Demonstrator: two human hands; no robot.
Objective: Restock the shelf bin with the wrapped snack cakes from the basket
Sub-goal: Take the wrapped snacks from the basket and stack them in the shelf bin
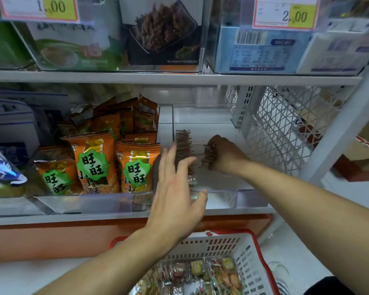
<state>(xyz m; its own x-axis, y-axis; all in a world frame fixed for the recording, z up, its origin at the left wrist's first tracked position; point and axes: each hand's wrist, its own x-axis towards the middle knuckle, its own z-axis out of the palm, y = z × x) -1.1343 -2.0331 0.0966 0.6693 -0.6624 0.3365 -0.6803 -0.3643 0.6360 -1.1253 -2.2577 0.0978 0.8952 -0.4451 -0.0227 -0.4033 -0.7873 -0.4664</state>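
Note:
A clear plastic shelf bin [249, 195] sits on the middle shelf, right of centre. A row of wrapped snack cakes [183, 143] stands on edge along its left side. My left hand [177, 188] is spread flat with straight fingers against that row at the bin's front. Deeper in the bin, my right hand [222, 154] grips a bunch of wrapped cakes [208, 156], knuckles up. Below, a white basket with red rim [249, 252] holds several more wrapped cakes [200, 271].
Orange snack bags [94, 162] fill the bin to the left. Blue and white packs [11, 128] lie further left. A white lattice panel [285, 124] and a shelf upright [341, 124] close the right side. Upper-shelf bins hold boxed goods under price tags [283, 13].

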